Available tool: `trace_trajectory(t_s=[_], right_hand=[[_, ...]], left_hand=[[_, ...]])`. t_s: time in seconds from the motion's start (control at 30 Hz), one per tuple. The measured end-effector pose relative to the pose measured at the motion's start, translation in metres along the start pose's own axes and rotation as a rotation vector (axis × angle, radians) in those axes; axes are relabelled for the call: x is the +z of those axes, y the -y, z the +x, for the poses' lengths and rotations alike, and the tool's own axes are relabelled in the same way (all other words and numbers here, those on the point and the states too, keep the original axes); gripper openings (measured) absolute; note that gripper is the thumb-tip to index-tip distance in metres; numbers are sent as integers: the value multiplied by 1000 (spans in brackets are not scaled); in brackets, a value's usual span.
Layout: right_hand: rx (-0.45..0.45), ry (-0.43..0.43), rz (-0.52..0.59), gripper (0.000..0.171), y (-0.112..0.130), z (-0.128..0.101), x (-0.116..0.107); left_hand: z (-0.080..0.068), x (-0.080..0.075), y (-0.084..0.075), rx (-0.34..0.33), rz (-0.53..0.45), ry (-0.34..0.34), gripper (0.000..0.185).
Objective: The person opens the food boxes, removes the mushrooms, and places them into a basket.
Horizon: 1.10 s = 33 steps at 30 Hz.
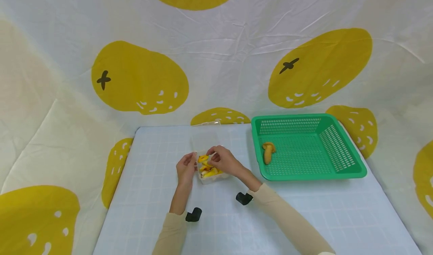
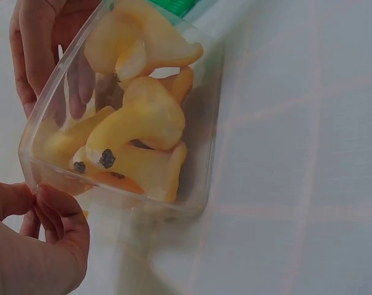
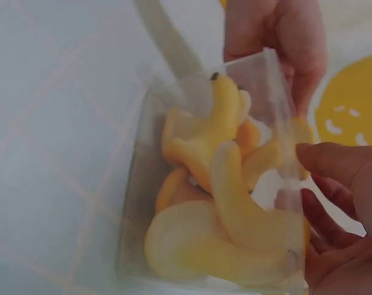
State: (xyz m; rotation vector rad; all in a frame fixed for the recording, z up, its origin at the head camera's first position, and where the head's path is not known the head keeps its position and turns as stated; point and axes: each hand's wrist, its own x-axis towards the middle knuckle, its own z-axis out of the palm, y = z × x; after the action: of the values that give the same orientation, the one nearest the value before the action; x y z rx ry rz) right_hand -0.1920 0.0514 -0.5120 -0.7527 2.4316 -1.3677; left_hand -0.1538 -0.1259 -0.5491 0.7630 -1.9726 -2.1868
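A clear plastic box (image 1: 213, 178) holds several yellow toy mushrooms (image 2: 143, 110), curved and flared, some with dark tips. At the box's left rim, my left hand (image 1: 185, 168) pinches the edge between thumb and fingers; the left wrist view shows this grip at a corner. My right hand (image 1: 223, 160) reaches over the opposite side with its fingertips inside the box. Its thumb and fingers pinch a yellow mushroom (image 3: 306, 130) near the top of the pile, partly hidden by the hand and the box wall. The box's clear lid (image 1: 205, 135) stands raised behind it.
To the right, a green perforated basket (image 1: 314, 177) contains one tan mushroom (image 1: 268, 153) by its left wall. A pale checked cloth covers the table (image 1: 152, 146). Behind hangs a white curtain (image 1: 223, 74) printed with large yellow fruit. Each wrist carries a small black camera (image 1: 194, 215).
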Motion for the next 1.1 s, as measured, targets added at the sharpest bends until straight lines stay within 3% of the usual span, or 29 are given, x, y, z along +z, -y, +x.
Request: trace_trajectory(t_s=[0.2, 0.53, 1.1], right_hand=[[-35, 25, -45, 23, -2, 5, 6], [-37, 52, 5, 19, -2, 4, 9], [49, -118, 200, 23, 3, -13, -30]], left_hand=[[0, 1, -1, -2, -1, 5, 34], [-1, -1, 1, -1, 8, 8, 36], [1, -1, 1, 10, 3, 5, 34]])
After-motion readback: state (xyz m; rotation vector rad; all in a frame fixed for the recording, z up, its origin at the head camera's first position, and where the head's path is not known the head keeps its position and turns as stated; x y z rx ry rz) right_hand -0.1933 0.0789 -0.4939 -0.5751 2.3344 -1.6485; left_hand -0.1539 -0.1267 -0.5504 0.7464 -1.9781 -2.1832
